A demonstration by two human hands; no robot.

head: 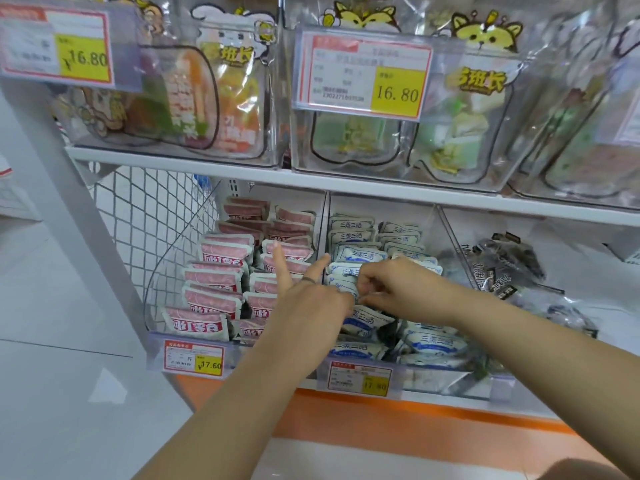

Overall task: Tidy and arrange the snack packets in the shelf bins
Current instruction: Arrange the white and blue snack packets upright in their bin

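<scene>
Both hands meet inside the middle bin on one blue-and-white packet. The right hand has its grip curled tight, pinching the packet's top edge. The left hand pinches it too, with two outer fingers straight over the pink packets left of that bin.

I can't tell what my right hand pinches, if anything: its curled fingers and the knuckles of my left hand cover the blue-and-white packets where they meet. Right of my right hand the dark packets smear into blur, and the small print on the price tag below both hands is too small to read.
</scene>
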